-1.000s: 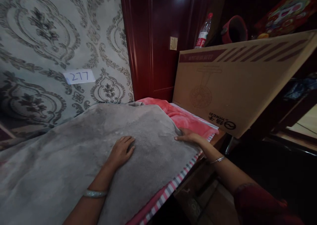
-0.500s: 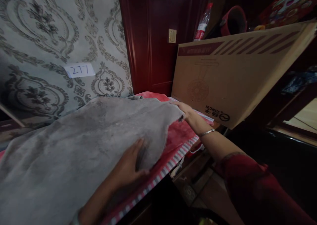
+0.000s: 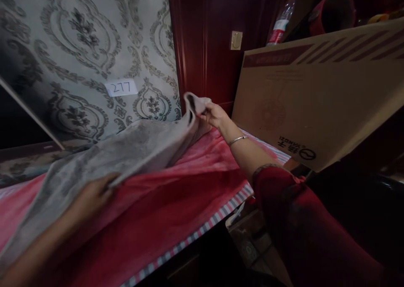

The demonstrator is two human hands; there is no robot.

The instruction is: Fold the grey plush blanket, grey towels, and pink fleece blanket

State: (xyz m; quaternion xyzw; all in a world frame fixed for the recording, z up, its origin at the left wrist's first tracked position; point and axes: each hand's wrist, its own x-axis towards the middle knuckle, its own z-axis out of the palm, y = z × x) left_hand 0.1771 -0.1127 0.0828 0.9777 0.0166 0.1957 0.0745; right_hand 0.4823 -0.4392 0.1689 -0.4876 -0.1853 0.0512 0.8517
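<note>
A grey fleecy cloth [image 3: 135, 144] lies bunched over a red plush blanket [image 3: 176, 198]. My right hand [image 3: 216, 115] pinches a corner of the grey cloth and holds it raised at the far end, where the edge curls over. Lower at the left, my left hand [image 3: 94, 194] grips the near edge of the same cloth; it is somewhat blurred. Between the two hands the edge is lifted in a slanting fold. The red blanket shows in front of it, over a striped cover [image 3: 202, 230] along the near edge.
A large cardboard box [image 3: 303, 97] stands at the right, with a plastic bottle [image 3: 282, 22] and a red cylindrical container [image 3: 334, 11] behind its top. A numbered paper label [image 3: 121, 87] is on the patterned wall. A dark red door panel [image 3: 208, 38] is behind.
Both hands have closed on the grey cloth and drawn its near edge up and back toward the wall. More red blanket shows in front. The view has shifted slightly left.
</note>
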